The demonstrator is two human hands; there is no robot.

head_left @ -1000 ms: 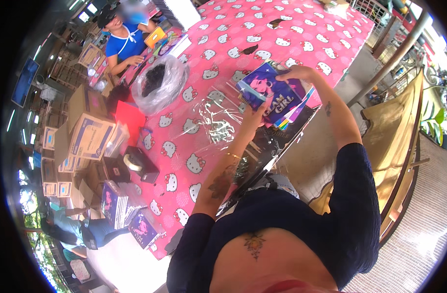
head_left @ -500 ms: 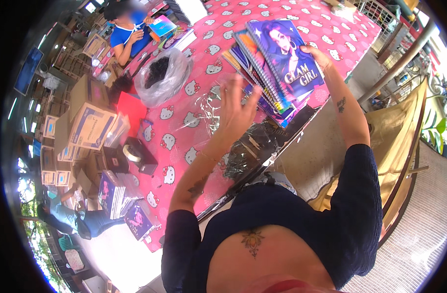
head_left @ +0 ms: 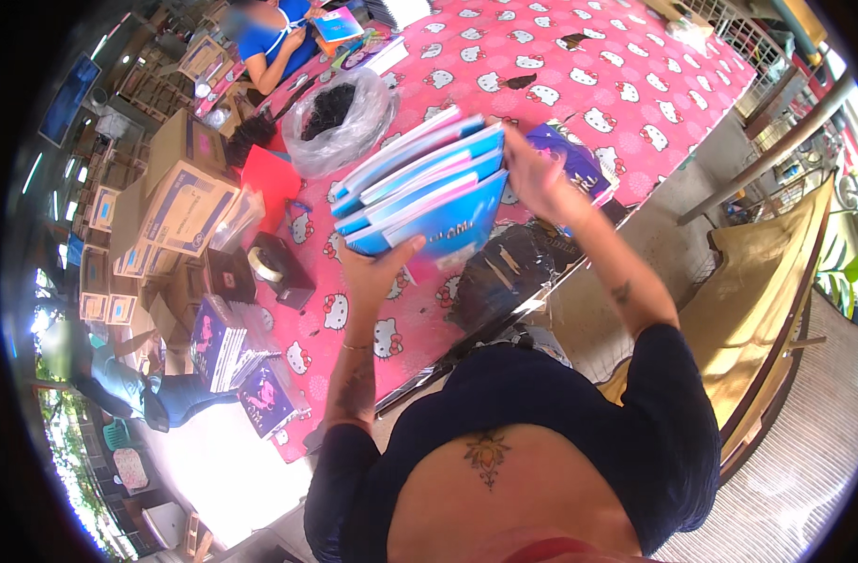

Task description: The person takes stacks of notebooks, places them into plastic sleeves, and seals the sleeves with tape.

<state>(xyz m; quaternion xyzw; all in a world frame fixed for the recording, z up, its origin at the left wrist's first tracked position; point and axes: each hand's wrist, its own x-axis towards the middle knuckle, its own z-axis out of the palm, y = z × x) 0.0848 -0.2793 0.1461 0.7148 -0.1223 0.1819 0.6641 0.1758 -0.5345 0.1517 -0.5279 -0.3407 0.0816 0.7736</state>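
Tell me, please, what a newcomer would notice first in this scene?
First, the stack of blue notebooks at centre, held up between the left hand and right hand. Beneath lies the bright pink cartoon-cat tablecloth, with a clear plastic bag of dark items on it, further back.

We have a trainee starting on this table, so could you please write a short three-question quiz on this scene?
1. True or false: both hands grip the stack of thin blue-covered books.
2. What covers the table? A) plain white sheet B) pink cat-print cloth C) bare wood
3. What lies behind the stack, near the seated person in blue?

Key
1. True: left hand beneath, right hand at the far edge.
2. B, the pink cat-print tablecloth.
3. A clear plastic bag of dark items.
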